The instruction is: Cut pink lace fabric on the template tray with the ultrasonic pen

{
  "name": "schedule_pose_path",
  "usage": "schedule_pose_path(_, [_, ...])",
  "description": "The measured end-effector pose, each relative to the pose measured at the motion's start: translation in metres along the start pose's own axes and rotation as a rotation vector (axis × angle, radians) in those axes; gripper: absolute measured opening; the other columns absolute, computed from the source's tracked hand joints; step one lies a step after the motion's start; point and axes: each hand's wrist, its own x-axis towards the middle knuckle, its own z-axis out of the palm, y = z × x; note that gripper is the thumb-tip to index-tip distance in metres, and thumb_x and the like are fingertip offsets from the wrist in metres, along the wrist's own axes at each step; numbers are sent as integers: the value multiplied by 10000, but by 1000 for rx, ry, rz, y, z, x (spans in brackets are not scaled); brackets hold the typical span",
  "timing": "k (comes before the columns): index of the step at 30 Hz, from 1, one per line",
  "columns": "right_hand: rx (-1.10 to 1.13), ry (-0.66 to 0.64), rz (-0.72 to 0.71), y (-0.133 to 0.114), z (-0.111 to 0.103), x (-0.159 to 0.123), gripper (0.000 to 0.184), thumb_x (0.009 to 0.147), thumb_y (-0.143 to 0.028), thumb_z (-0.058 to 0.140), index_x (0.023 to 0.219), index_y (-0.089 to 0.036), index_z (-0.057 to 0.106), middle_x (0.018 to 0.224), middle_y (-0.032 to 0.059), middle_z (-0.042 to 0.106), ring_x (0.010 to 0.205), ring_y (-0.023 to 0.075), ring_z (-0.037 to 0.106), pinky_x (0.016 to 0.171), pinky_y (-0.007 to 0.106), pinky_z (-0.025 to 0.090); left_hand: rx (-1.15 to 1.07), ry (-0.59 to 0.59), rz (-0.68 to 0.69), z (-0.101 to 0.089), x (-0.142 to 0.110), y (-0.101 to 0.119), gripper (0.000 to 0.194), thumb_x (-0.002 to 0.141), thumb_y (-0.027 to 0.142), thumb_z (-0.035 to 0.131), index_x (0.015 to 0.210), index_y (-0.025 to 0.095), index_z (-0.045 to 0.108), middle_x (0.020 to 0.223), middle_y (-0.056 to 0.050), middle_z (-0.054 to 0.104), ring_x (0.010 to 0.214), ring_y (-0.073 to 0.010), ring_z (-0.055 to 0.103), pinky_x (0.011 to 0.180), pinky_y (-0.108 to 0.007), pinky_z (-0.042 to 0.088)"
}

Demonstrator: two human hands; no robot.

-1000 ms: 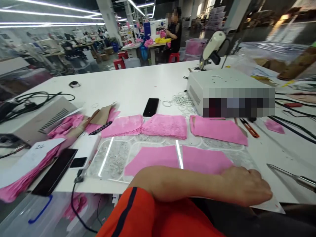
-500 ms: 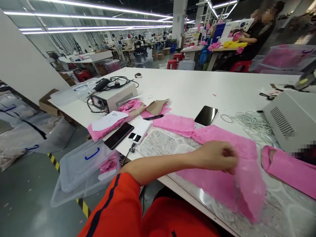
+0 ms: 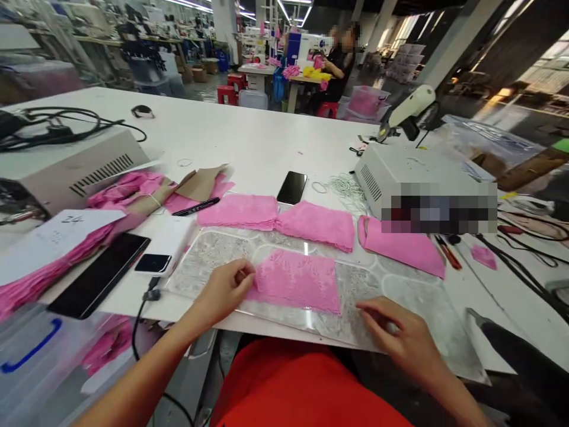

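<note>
A pink lace-textured fabric piece (image 3: 297, 281) lies flat on the grey marble-patterned mat (image 3: 382, 290) in front of me. My left hand (image 3: 229, 287) has its thumb and fingertips pinched at the left edge of this piece. A smoother pink edge shows beneath its lower left side. To the right of the fabric, my right hand (image 3: 400, 329) hovers over the mat, thumb and fingers apart, holding nothing. Behind the piece sit two pink lace fabric stacks, one on the left (image 3: 237, 212) and one in the middle (image 3: 315, 224). A smooth pink fabric stack (image 3: 400, 243) lies farther right.
A phone (image 3: 292, 187) and pale elastic bands (image 3: 349, 191) lie beyond the stacks. Metal boxes stand left (image 3: 80, 166) and right (image 3: 400, 172). A power bank (image 3: 164, 249), a black slab (image 3: 100, 276) and numbered paper (image 3: 53, 240) are at left. A co-worker (image 3: 340, 65) sits behind.
Two smooth pink pieces lay side by side on the mat; now one lace piece shows there. My left arm reached across, then drew back left. My right hand has come into view.
</note>
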Motion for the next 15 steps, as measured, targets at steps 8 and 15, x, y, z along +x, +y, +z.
schedule_pose_path(8, [-50, -185, -146, -11, 16, 17, 191, 861, -253, 579, 1024, -221, 671, 953, 76, 693, 828, 190, 670, 712, 305, 569, 276, 47, 119, -3, -8, 0, 191, 843, 220, 414, 778, 178, 589, 755, -4, 575, 612, -118, 499, 590, -244, 367])
schedule_pose_path(15, [-54, -167, -232, -6, 19, 19, 178, 871, -252, 570, 1012, -252, 678, 934, 54, 694, 792, 183, 691, 670, 292, 585, 329, 14, 101, -4, -21, 0, 170, 860, 206, 429, 779, 174, 574, 841, -27, 567, 671, -126, 525, 614, -252, 421])
